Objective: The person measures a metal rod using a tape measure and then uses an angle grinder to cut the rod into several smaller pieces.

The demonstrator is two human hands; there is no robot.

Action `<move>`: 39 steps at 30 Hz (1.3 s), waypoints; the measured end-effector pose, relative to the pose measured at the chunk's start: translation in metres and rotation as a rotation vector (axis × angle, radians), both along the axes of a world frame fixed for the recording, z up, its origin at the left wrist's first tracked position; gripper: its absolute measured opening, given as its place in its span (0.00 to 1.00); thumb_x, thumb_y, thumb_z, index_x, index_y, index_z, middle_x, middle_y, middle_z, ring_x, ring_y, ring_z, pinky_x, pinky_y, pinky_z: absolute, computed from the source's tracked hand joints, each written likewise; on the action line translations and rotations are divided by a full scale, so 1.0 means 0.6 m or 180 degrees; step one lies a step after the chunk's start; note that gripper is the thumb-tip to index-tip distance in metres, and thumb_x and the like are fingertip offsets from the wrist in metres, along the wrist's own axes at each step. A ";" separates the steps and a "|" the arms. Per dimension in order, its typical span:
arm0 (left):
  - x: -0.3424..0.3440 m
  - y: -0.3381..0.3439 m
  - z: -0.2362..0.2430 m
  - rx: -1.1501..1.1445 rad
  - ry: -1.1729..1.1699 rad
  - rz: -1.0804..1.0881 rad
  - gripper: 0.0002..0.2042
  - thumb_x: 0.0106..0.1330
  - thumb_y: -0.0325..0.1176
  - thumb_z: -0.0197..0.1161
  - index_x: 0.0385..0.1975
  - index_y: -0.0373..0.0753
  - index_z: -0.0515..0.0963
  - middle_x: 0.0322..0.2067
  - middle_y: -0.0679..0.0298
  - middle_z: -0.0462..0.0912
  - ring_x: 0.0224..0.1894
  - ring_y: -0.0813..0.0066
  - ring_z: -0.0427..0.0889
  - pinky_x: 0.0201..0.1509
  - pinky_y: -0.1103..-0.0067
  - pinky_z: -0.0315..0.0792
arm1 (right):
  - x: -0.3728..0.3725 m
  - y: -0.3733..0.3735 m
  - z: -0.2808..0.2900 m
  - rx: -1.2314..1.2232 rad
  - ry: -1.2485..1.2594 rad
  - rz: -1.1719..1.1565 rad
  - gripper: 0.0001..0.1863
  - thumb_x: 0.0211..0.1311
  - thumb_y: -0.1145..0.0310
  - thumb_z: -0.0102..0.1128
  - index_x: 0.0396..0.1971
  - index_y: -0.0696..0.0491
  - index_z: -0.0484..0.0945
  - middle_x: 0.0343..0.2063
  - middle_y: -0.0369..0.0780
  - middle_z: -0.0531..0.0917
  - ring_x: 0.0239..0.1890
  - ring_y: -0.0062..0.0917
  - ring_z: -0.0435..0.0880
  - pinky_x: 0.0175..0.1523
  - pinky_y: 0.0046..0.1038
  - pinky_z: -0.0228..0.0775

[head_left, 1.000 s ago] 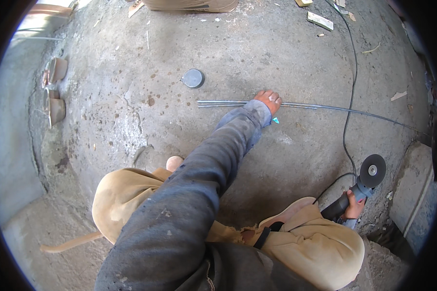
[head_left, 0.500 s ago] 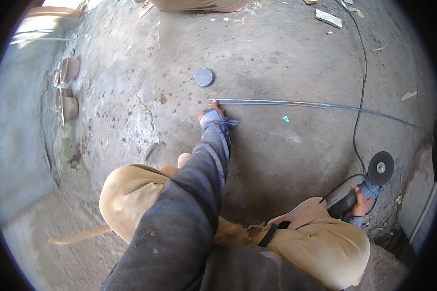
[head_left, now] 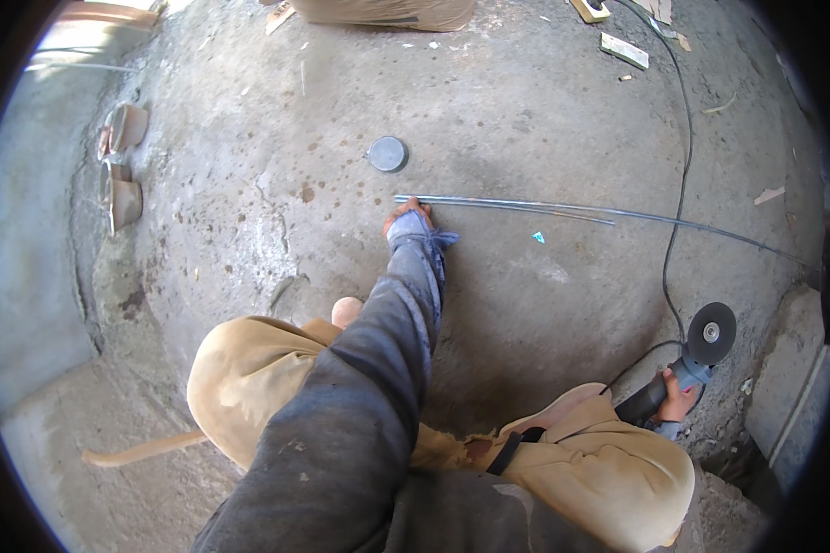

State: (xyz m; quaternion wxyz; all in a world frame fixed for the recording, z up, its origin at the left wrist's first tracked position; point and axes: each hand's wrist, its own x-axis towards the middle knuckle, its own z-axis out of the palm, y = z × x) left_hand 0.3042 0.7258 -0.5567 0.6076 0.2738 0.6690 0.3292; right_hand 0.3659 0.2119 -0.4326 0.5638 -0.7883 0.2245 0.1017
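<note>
My left hand (head_left: 409, 217), at the end of a stretched arm, grips the left ends of two thin metal rods on the concrete floor. The long rod (head_left: 563, 206) runs far to the right and passes across the black cord. Just on its near side lies the short rod (head_left: 535, 212), the two fanning apart slightly toward the right. At the lower right, my right hand (head_left: 677, 402) is closed around the body of an angle grinder (head_left: 650, 396), held beside my right knee. Its dark cutting disc (head_left: 711, 335) faces up. A round grey tape measure (head_left: 387, 154) lies beyond my left hand.
The grinder's black cord (head_left: 686, 138) curves from the far right toward my right side. Two brownish pots (head_left: 124, 205) stand by the left wall. A tan sack (head_left: 392, 11) and a wood block (head_left: 624, 50) lie at the far side. A concrete slab (head_left: 784, 364) borders the right.
The short rod's right end has swung toward me, opening a gap from the long rod. My left hand still grips the ends. The grinder appears slightly lower and farther left.
</note>
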 end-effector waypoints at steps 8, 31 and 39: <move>0.071 -0.140 0.053 0.3387 0.1416 -0.4679 0.13 0.53 0.35 0.62 0.34 0.34 0.74 0.41 0.47 0.75 0.47 0.52 0.72 0.51 0.64 0.66 | 0.001 0.021 0.009 -0.0189 0.0146 0.0062 0.24 0.39 0.74 0.68 0.40 0.57 0.70 0.30 0.37 0.78 0.31 0.23 0.77 0.40 0.25 0.68; 0.255 -0.266 -0.018 0.3896 0.0426 -0.5804 0.12 0.59 0.35 0.58 0.40 0.38 0.77 0.42 0.56 0.77 0.49 0.58 0.72 0.54 0.69 0.66 | 0.134 0.181 -0.044 -0.0961 0.0251 0.1387 0.24 0.37 0.67 0.70 0.35 0.62 0.72 0.30 0.43 0.81 0.32 0.26 0.79 0.40 0.27 0.71; 0.258 -0.257 -0.035 0.4339 0.0267 -0.5818 0.12 0.60 0.36 0.57 0.41 0.40 0.78 0.39 0.57 0.78 0.46 0.58 0.73 0.53 0.69 0.67 | 0.144 0.205 -0.064 -0.1189 0.0129 0.1682 0.25 0.34 0.64 0.69 0.35 0.61 0.73 0.30 0.44 0.81 0.32 0.31 0.81 0.40 0.29 0.72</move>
